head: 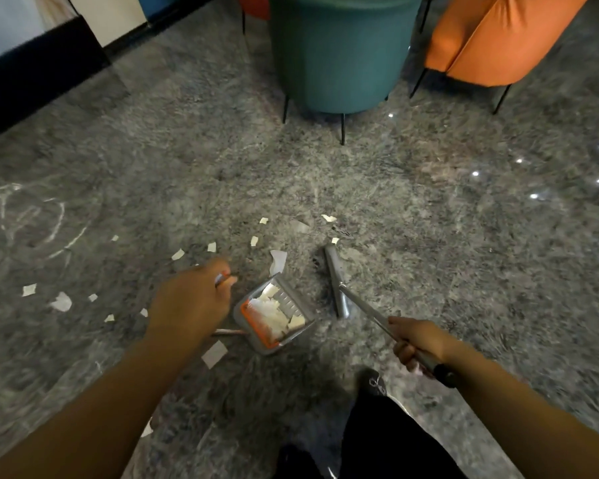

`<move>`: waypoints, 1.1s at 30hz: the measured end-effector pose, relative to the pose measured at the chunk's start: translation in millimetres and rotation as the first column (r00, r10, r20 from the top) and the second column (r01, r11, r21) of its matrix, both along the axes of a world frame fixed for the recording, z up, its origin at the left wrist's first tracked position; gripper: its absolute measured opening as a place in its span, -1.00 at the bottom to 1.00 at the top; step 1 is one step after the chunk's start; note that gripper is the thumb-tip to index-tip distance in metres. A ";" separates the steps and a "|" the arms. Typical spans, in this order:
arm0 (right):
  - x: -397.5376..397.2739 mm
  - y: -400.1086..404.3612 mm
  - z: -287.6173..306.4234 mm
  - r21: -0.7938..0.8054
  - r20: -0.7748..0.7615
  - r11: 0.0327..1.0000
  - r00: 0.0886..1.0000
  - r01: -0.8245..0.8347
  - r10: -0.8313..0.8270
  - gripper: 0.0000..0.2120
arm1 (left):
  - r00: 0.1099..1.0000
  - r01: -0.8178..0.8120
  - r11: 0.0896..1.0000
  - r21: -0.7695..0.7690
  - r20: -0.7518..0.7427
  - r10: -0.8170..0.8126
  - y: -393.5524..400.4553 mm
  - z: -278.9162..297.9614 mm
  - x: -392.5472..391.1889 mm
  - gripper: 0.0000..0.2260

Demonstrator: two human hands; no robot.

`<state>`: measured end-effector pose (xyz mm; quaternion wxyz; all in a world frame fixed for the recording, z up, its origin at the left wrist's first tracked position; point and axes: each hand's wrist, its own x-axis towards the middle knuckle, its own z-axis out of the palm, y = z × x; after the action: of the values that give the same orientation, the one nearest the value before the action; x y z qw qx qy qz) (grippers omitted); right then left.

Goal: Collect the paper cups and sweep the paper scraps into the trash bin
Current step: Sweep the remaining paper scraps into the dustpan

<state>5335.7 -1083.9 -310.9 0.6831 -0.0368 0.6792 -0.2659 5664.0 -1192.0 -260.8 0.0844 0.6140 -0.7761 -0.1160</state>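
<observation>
Both hands grip handles: left hand (194, 299) curls round the dustpan (274, 314) handle, right hand (417, 344) clasps the broom (338, 281) pole. Between them the dustpan holds scraps (270, 311); loose scraps (61, 301) lie left of the left hand.

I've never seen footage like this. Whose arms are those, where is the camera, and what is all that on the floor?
No machine here: a person wears a wide-angle camera on the head, looking down at their own two arms. There is just this one picture. The right hand grips the metal handle of a broom, whose grey head rests on the speckled grey floor. The left hand holds the thin handle of a grey dustpan with an orange lip, already holding white paper scraps. More scraps lie scattered on the floor to the left and ahead. Beyond stand a teal chair and an orange chair. No cups or bin are visible.
</observation>
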 end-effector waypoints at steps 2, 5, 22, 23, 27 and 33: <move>1.3 -21.2 -2.7 -0.018 -0.010 1.000 1.000 -0.014 0.014 -0.63 | 0.998 -0.035 0.999 0.016 0.048 0.034 -12.7 -0.5 9.2 -0.85; -3.8 -60.7 -11.7 -0.001 -0.036 0.999 0.999 -0.040 0.040 -0.60 | 0.997 -0.064 0.997 0.037 0.055 0.062 -37.9 -5.3 18.5 -0.86; -132.3 -317.0 -42.8 0.118 -0.027 0.981 0.987 -0.152 0.156 -0.78 | 0.970 -0.188 0.974 0.123 0.179 0.164 -245.9 -15.1 -57.5 -0.88; -137.4 -327.1 -43.9 0.123 -0.041 0.980 0.986 -0.156 0.162 -0.78 | 0.969 -0.185 0.976 0.118 0.186 0.161 -255.1 -16.1 -65.7 -0.87; -154.3 -363.7 -48.7 0.079 -0.126 0.978 0.971 -0.193 0.201 -0.83 | 0.979 -0.166 0.978 0.125 0.144 0.148 -289.4 -19.5 -103.2 -0.88; -174.1 -402.6 -54.9 0.089 -0.099 0.983 0.981 -0.159 0.168 -0.80 | 0.987 -0.103 0.983 0.153 0.134 0.083 -336.1 -19.6 -153.3 -0.87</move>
<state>5161.7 -1486.5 -365.8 0.6665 -0.0793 0.7194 -0.1790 5510.7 -1528.1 -280.4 -0.0093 0.6607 -0.7385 -0.1342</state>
